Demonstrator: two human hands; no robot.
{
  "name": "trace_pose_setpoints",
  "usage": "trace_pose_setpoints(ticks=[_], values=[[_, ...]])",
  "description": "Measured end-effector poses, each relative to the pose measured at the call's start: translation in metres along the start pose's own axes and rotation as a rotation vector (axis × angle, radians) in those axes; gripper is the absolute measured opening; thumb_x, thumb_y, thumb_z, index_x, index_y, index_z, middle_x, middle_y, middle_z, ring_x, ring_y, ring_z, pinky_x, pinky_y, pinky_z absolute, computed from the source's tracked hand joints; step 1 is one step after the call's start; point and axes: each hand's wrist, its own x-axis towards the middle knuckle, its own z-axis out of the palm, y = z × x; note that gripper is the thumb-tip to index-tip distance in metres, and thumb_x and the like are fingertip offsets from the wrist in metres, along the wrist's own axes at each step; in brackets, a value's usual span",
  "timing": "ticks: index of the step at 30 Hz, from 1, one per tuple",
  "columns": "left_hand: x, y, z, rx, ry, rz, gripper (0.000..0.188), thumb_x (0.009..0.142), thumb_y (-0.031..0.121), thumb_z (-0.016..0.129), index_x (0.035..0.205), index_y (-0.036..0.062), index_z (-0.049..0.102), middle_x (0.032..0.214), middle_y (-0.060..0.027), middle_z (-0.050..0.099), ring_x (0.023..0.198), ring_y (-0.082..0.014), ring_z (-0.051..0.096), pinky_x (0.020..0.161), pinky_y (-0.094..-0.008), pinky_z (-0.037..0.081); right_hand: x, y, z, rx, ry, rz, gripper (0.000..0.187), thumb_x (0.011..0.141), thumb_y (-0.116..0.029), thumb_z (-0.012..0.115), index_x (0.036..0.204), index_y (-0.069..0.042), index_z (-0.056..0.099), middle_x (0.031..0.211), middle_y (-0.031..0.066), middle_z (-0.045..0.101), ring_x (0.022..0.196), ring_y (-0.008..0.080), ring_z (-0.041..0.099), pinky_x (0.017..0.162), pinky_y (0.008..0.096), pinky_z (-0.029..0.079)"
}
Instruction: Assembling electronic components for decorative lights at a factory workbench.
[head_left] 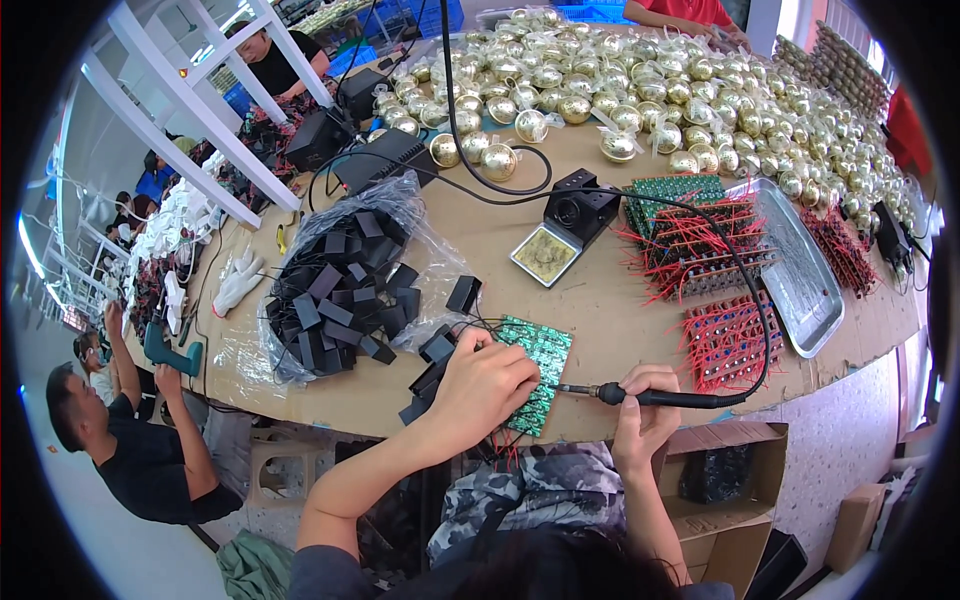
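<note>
Nearest, at the counter [600, 300] edge, the right hand [645, 400] has its grip clamped on a soldering iron [660, 398], tip pointing at the green circuit board panel [535, 365]. The left hand [485, 385], just left of the panel, presses down on it and on small black boxes [430, 365]; its grip looks closed, though on what I cannot tell. The panel seems light, stiff and fragile, best held by its edges. Beyond the panel sits the iron stand [565, 225], then gold baubles [640, 90].
</note>
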Motion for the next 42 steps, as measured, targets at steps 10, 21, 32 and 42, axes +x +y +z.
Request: trace_pose_setpoints(ticks=[10,21,32,42], values=[[-0.001,0.001,-0.001,0.004,-0.026,-0.007,0.006,0.08,0.012,0.07,0.082,0.0104,0.065,0.076,-0.0013,0.057,0.076,-0.018,0.059,0.083,-0.0337,0.036,0.002,0.005,-0.003,0.139,0.157,0.081,0.017,0.083,-0.011,0.056,0.094,-0.002,0.048,0.093,0.0097,0.048,0.084,0.0164,0.047,0.078,0.0284,0.041],[-0.001,0.0,0.0,0.0,-0.003,-0.004,0.005,0.08,0.012,0.07,0.081,0.0107,0.066,0.073,-0.0007,0.057,0.073,-0.0178,0.058,0.082,-0.0323,0.036,0.003,0.011,-0.003,0.176,0.217,0.051,0.02,0.084,-0.014,0.055,0.097,-0.002,0.047,0.095,0.0095,0.044,0.089,0.0164,0.044,0.079,0.028,0.039],[0.0,0.002,-0.004,0.004,-0.051,-0.011,0.005,0.082,0.012,0.068,0.081,0.0099,0.064,0.077,-0.0015,0.058,0.079,-0.0177,0.06,0.085,-0.0348,0.037,0.004,0.008,-0.002,0.199,0.231,0.073,0.018,0.083,-0.012,0.054,0.097,-0.003,0.047,0.095,0.0092,0.044,0.089,0.0161,0.043,0.079,0.028,0.038],[-0.003,0.002,0.0,0.014,-0.015,0.0,0.005,0.08,0.012,0.07,0.083,0.0102,0.066,0.074,-0.0011,0.057,0.075,-0.0182,0.059,0.083,-0.033,0.036,0.001,0.007,-0.004,0.194,0.235,0.063,0.017,0.084,-0.011,0.054,0.097,-0.003,0.047,0.095,0.0092,0.044,0.088,0.0161,0.043,0.079,0.0282,0.038]])
